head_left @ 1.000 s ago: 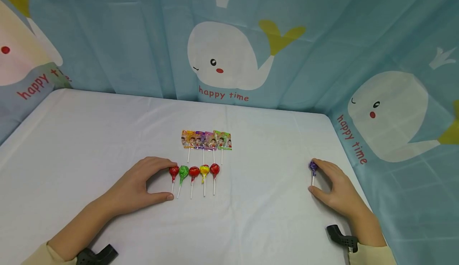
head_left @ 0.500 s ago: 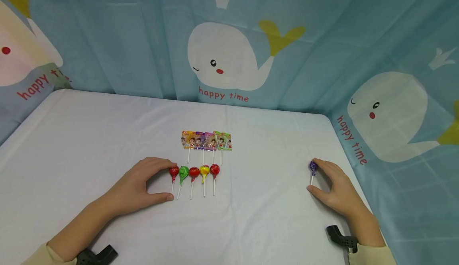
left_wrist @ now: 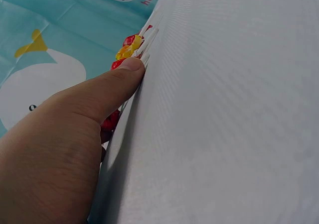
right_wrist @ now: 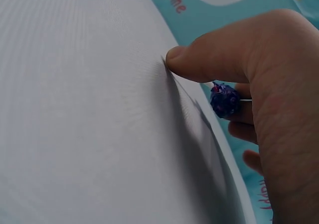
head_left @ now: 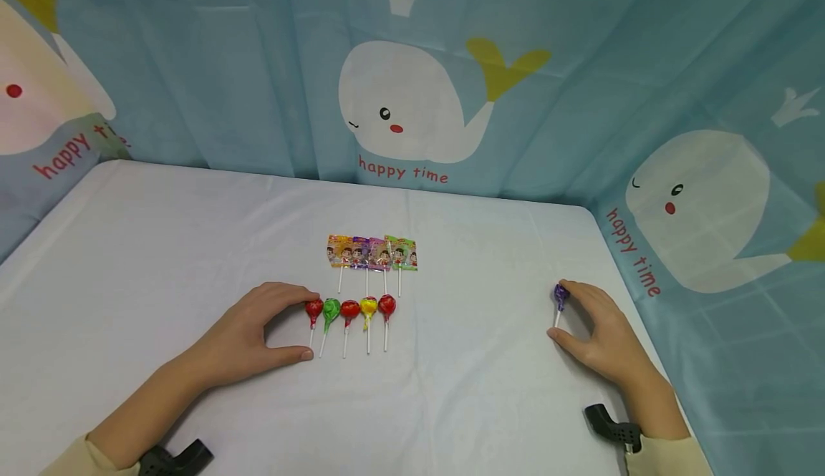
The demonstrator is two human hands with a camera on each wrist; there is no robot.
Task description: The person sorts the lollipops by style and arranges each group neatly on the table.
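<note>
In the head view, my left hand spans the leftmost red lollipop, index fingertip at its candy head and thumb at the stick's lower end. That lollipop begins a row with a green lollipop, a middle red lollipop, a yellow lollipop and a right-end red lollipop. Far to the right, my right hand holds a purple lollipop lengthwise between index finger and thumb. The right wrist view shows its wrapped purple head beside the fingers; the thumb hides most of the stick.
Behind the row lie several flat-wrapped lollipops, among them an orange one and a green-wrapped one, sticks toward me. A white cloth covers the table. A blue whale-print curtain rises along its back and right edges.
My right hand has shifted slightly left and away from me, with the purple lollipop moving along. The left hand and the row of lollipops have stayed put.
</note>
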